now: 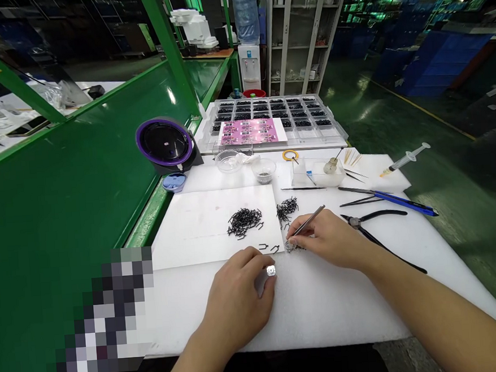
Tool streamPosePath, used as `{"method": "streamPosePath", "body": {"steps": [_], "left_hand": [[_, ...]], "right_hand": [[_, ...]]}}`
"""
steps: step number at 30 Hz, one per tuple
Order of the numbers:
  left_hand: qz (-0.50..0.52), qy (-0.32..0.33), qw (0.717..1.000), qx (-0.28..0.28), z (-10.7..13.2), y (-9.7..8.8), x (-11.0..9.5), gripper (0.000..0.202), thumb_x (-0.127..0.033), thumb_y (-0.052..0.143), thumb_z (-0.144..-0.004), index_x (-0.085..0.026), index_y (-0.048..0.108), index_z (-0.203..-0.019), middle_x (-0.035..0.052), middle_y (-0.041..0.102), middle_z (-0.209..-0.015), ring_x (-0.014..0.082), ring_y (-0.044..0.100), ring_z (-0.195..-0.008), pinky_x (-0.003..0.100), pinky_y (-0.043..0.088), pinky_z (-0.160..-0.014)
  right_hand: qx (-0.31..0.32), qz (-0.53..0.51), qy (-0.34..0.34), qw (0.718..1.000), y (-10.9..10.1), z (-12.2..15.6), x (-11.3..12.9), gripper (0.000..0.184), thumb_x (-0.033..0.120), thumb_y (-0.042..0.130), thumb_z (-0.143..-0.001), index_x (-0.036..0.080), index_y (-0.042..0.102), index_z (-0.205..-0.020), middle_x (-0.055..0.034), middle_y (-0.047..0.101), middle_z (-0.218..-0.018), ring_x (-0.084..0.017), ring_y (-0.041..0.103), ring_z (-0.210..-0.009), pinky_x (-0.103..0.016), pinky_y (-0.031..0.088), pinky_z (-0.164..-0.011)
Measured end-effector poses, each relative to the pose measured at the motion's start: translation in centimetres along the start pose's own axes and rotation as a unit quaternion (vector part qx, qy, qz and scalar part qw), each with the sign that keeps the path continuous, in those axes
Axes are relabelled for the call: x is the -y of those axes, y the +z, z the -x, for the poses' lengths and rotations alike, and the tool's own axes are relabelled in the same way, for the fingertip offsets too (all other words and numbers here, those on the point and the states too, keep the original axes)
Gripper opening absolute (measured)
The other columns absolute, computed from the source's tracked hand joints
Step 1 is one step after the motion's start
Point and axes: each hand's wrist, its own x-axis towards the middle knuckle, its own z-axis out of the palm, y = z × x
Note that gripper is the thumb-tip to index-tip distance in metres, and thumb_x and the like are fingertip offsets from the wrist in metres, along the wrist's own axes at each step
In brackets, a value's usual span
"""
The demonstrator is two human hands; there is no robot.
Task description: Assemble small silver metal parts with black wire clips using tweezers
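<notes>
My left hand rests on the white foam mat, its fingers pinched on a small shiny metal part. My right hand grips metal tweezers like a pen. Their tip touches a small cluster of tiny parts at the edge of a white sheet. Two piles of small black clips lie on that sheet, and two loose clips sit just in front of my left fingers.
Pliers, blue-handled tweezers and a syringe lie to the right. Small clear dishes, a tape ring and a compartment tray with pink labels sit behind. A purple-rimmed round device stands at left by the green frame.
</notes>
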Motion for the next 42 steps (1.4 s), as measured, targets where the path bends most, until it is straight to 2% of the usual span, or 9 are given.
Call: {"method": "streamPosePath", "body": {"steps": [13, 19, 22, 24, 28, 31, 37, 42], "left_hand": [[-0.003, 0.000, 1.000, 0.001, -0.1, 0.0, -0.1, 0.020, -0.019, 0.053, -0.086, -0.021, 0.067, -0.099, 0.0047, 0.064, -0.100, 0.0219, 0.060, -0.089, 0.040, 0.050, -0.077], [0.020, -0.001, 1.000, -0.014, -0.1, -0.2, -0.1, 0.018, -0.021, 0.054, -0.086, -0.022, 0.067, -0.099, 0.0037, 0.065, -0.100, 0.0199, 0.061, -0.085, 0.036, 0.049, -0.075], [0.047, -0.026, 0.998, -0.029, 0.1, -0.3, 0.1, 0.017, -0.022, 0.055, -0.085, -0.022, 0.067, -0.098, 0.0008, 0.065, -0.081, 0.0161, 0.059, -0.068, 0.032, 0.048, -0.066], [0.052, -0.043, 0.997, -0.033, 0.1, -0.3, 0.1, 0.016, -0.023, 0.056, -0.084, -0.022, 0.067, -0.097, -0.0020, 0.060, -0.066, 0.0150, 0.055, -0.059, 0.030, 0.046, -0.063], [0.049, -0.047, 0.997, -0.036, -0.1, -0.4, 0.0, 0.018, -0.022, 0.058, -0.083, -0.023, 0.070, -0.097, -0.0025, 0.058, -0.062, 0.0152, 0.055, -0.059, 0.029, 0.044, -0.062], [0.061, -0.053, 0.996, -0.030, -0.3, -0.5, -0.1, 0.020, -0.021, 0.059, -0.083, -0.023, 0.071, -0.098, -0.0016, 0.063, -0.068, 0.0144, 0.056, -0.061, 0.028, 0.043, -0.061], [0.101, -0.047, 0.993, -0.026, -0.4, -0.6, 0.0, 0.020, -0.021, 0.060, -0.084, -0.024, 0.073, -0.098, -0.0028, 0.070, -0.077, 0.0117, 0.056, -0.062, 0.026, 0.043, -0.062], [0.106, -0.055, 0.993, -0.019, -0.4, -0.7, 0.0, 0.019, -0.021, 0.061, -0.083, -0.025, 0.074, -0.097, -0.0031, 0.068, -0.073, 0.0121, 0.056, -0.062, 0.026, 0.043, -0.062]], "right_hand": [[0.007, -0.010, 0.002, 1.000, 0.0, 0.0, -0.2, 0.009, 0.022, 0.063, -0.086, 0.023, 0.072, -0.089, 0.0032, 0.072, -0.087, -0.015, 0.067, -0.082, -0.027, 0.050, -0.075], [0.011, -0.009, -0.001, 1.000, 0.0, 0.0, -0.1, 0.010, 0.021, 0.063, -0.087, 0.024, 0.072, -0.087, 0.0052, 0.072, -0.086, -0.013, 0.067, -0.081, -0.026, 0.050, -0.077], [0.010, -0.011, -0.001, 1.000, 0.0, 0.0, 0.0, 0.009, 0.021, 0.063, -0.087, 0.024, 0.072, -0.088, 0.0050, 0.072, -0.086, -0.013, 0.067, -0.081, -0.026, 0.051, -0.076], [0.008, -0.012, -0.002, 1.000, -0.1, 0.0, 0.0, 0.010, 0.021, 0.063, -0.087, 0.023, 0.072, -0.087, 0.0045, 0.072, -0.085, -0.014, 0.067, -0.080, -0.026, 0.051, -0.074], [-0.002, -0.018, -0.011, 1.000, -0.3, 0.2, 0.4, 0.009, 0.020, 0.063, -0.087, 0.022, 0.072, -0.088, 0.0033, 0.072, -0.086, -0.014, 0.067, -0.082, -0.026, 0.052, -0.076], [-0.012, -0.047, -0.041, 0.998, -0.1, 0.8, 1.2, 0.008, 0.021, 0.065, -0.088, 0.022, 0.073, -0.090, 0.0025, 0.073, -0.088, -0.014, 0.068, -0.084, -0.024, 0.052, -0.076], [-0.027, -0.072, -0.148, 0.986, 1.3, 2.0, 2.4, 0.012, 0.019, 0.066, -0.089, 0.024, 0.073, -0.098, 0.0030, 0.073, -0.092, -0.013, 0.068, -0.085, -0.023, 0.053, -0.078], [-0.016, -0.057, -0.149, 0.987, 1.6, 1.9, 2.5, 0.009, 0.016, 0.065, -0.090, 0.023, 0.071, -0.093, 0.0059, 0.072, -0.089, -0.009, 0.067, -0.081, -0.019, 0.051, -0.075]]}}
